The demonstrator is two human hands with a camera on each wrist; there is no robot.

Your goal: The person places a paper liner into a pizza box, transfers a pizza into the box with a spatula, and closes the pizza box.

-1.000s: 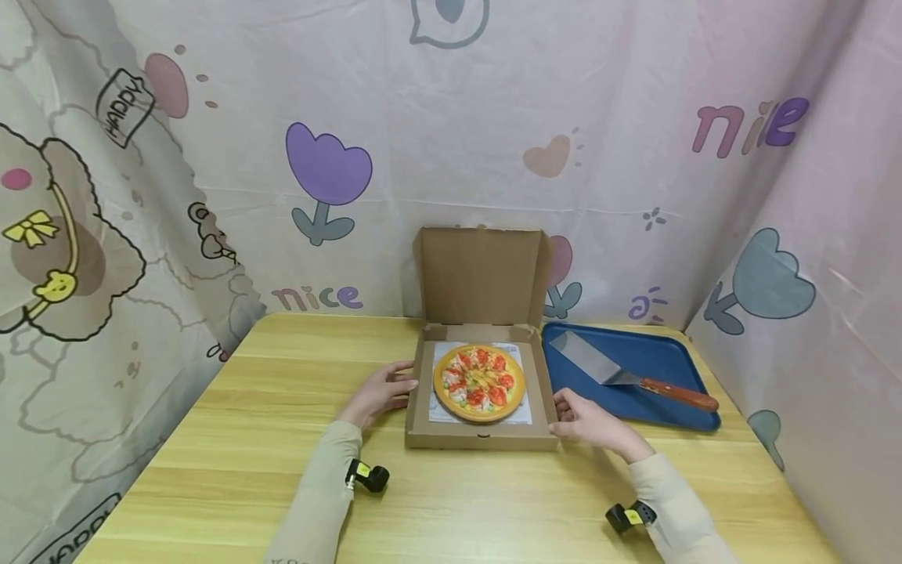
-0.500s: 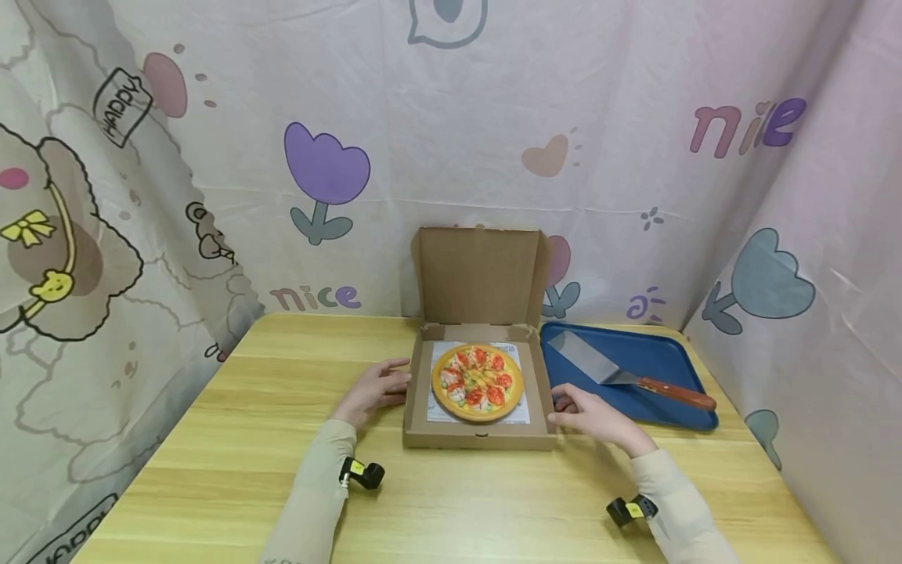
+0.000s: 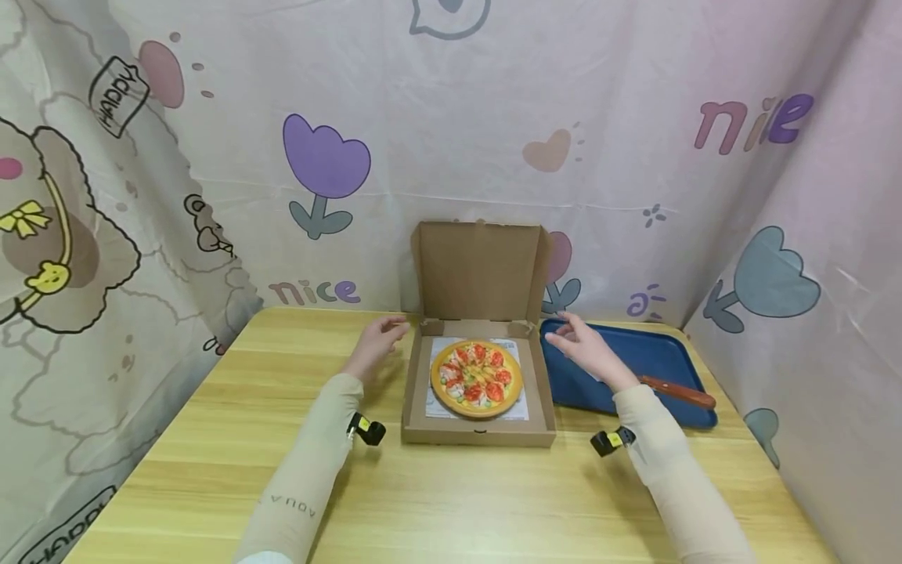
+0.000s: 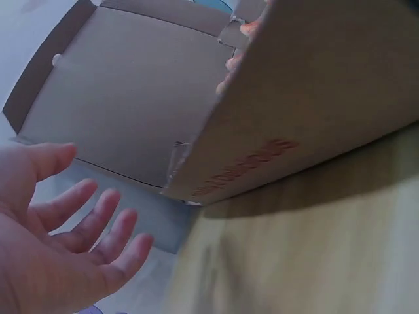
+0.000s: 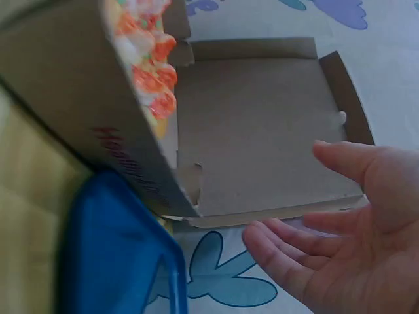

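A cardboard pizza box point(image 3: 479, 436) stands on the table with its lid point(image 3: 482, 270) raised against the curtain. Inside it, on a printed paper sheet, lies a round pizza point(image 3: 476, 378) with red and white toppings. My left hand point(image 3: 375, 345) hovers beside the box's left side near the hinge, apart from it, its fingers loosely bent and holding nothing. On the other side, above the blue tray, my right hand point(image 3: 588, 351) hangs in the air with relaxed fingers. Both wrist views show the palms facing the lid point(image 4: 131, 91) with a gap between.
The blue tray point(image 3: 658, 356) sits to the right, close to the box. On it lies a spatula with a wooden handle point(image 3: 678, 390); its metal blade is mostly hidden behind my right hand. A patterned curtain point(image 3: 451, 117) rises behind the wooden table point(image 3: 282, 407).
Both hands have left the sides of the box, lifting and moving forward towards the raised lid. The box, pizza and tray have stayed in place.
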